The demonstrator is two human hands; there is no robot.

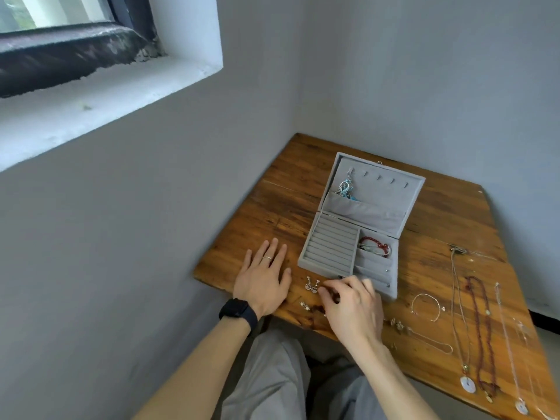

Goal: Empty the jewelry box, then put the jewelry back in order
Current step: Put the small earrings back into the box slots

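The left hand (pixel 263 278) lay palm down on the desk (pixel 439 207), its fingers (pixel 274 250) straight and slightly spread, holding nothing; a thin ring (pixel 267 257) sat on one of them and a black watch (pixel 239 312) circled the wrist. Just right of those fingers, between the two hands, a pair of drop earrings (pixel 312 284) rested on the wood, with another small pair (pixel 304 305) nearer the desk edge. The right hand (pixel 353 307) reached in from below, its fingers (pixel 330 294) curled with thumb and forefinger drawn close together; motion blur made it impossible to tell whether they pinched anything. The hand covered the front left corner of the jewelry box (pixel 348 237), which stood open just beyond those fingers. A blue and silver piece (pixel 347 187) hung from a hook in the lid, its lower end tucked into the lid pocket. A red bead bracelet (pixel 375 245) lay in the rear right compartment, beside the ring rolls. Right of the right fingers, a thin bangle (pixel 425 306), a fine chain (pixel 430 341), a disc pendant necklace (pixel 467 384), a dark red bead necklace (pixel 481 328) and a pale chain (pixel 512 359) lay stretched on the desk, the last partly cut off by the frame.
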